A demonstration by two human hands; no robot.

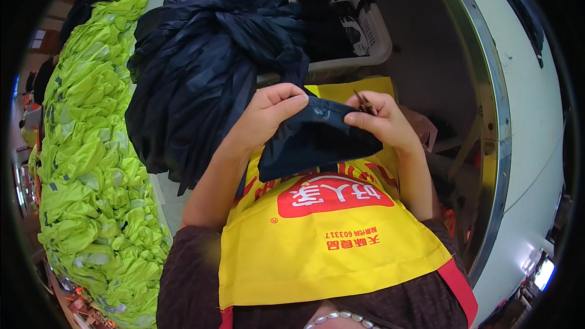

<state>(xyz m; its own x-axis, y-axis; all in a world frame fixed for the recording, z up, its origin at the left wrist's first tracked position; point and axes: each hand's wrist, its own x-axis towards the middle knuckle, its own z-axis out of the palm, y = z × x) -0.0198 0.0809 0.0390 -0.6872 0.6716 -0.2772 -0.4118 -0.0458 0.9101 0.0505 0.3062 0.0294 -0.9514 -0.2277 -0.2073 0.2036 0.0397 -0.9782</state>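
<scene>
A piece of dark navy fabric [317, 140] with a folded edge hangs between my two hands, over my lap. My left hand [271, 113] pinches the left end of that edge between thumb and fingers. At the other end, my right hand [384, 123] grips the edge with thumb and forefinger. Tucked in the right hand's fingers is a small brown pointed metal tool [364, 103], which looks like thread snips; its handle is mostly hidden by the palm. A big heap of the same dark fabric [201, 67] lies just beyond my left forearm.
A white plastic basket [381, 42] with dark fabric and printed packages stands at the far side. Bright yellow-green garments [97, 164] are piled along the left. A metal-edged pale table [536, 128] runs down the right. My yellow apron [329, 256] covers my lap.
</scene>
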